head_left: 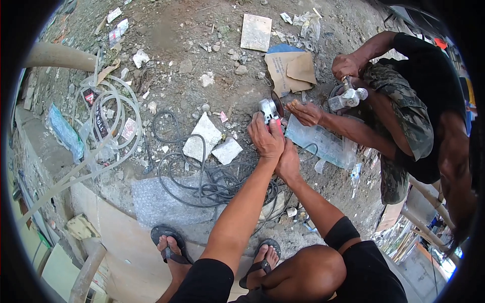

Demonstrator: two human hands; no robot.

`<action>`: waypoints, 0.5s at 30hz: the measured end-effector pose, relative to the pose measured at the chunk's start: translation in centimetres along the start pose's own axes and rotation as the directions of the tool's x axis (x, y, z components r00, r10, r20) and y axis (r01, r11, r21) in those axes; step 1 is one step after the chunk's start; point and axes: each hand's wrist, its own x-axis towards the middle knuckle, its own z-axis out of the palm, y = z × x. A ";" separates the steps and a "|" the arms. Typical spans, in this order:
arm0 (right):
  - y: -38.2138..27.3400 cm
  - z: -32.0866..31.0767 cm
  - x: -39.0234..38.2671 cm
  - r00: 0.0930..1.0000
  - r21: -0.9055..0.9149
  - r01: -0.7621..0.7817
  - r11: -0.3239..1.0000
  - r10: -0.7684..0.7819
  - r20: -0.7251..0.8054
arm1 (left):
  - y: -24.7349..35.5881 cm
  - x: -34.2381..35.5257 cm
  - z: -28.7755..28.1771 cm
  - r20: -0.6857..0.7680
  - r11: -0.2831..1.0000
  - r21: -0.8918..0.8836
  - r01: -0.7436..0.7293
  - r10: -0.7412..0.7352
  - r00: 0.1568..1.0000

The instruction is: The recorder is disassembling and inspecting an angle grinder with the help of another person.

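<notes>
An angle grinder (269, 107) with a silver head, a bit of red body and a dark disc is held out in front of me. My left hand (266, 137) is closed round its body just behind the head. Close behind it, my right hand (289, 160) wraps the rear part, which the fingers mostly hide. The disc's edge points away from me, beside a co-worker's hand (306, 112) whose fingertips are near it; whether they pinch something small I cannot make out. That person's other hand (346, 65) grips a hammer (348, 96) with a worn metal head.
A dark cable (202, 187) lies in loops on bubble wrap (151, 202) before my feet. Pale broken blocks (203, 136) sit left of the grinder. Torn cardboard (288, 70) and a plastic sheet (318, 141) lie near the crouching co-worker. Coiled clear hose (132, 101) is at left.
</notes>
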 end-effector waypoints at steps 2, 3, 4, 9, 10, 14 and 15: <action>0.3 0.1 0.1 0.999 0.003 0.029 1.000 -0.029 -0.014 | 0.2 0.0 0.1 0.000 1.000 0.006 0.005 -0.005 1.000; 0.6 0.1 0.1 0.998 0.003 0.056 0.998 -0.056 -0.030 | 0.4 0.0 0.1 0.001 1.000 0.009 0.010 -0.010 1.000; 0.9 0.1 0.1 0.998 0.002 0.057 0.998 -0.057 -0.027 | 0.6 0.0 0.1 0.000 1.000 0.010 0.013 -0.013 1.000; 0.7 0.1 -0.3 1.000 0.011 0.027 1.000 -0.027 -0.008 | 0.4 -0.1 -0.2 0.010 1.000 0.017 -0.013 0.013 1.000; 0.6 0.3 -0.2 1.000 0.015 0.030 0.999 -0.030 -0.008 | 0.2 0.0 -0.2 0.008 1.000 0.020 -0.016 0.016 1.000; 1.0 0.4 -0.3 0.994 -0.009 0.093 0.996 -0.093 -0.056 | 0.3 -0.1 -0.2 0.006 1.000 0.000 -0.003 0.003 1.000; 0.9 0.5 -0.3 0.992 -0.014 0.108 0.994 -0.109 -0.065 | 0.2 -0.1 -0.2 0.002 1.000 -0.004 -0.004 0.004 1.000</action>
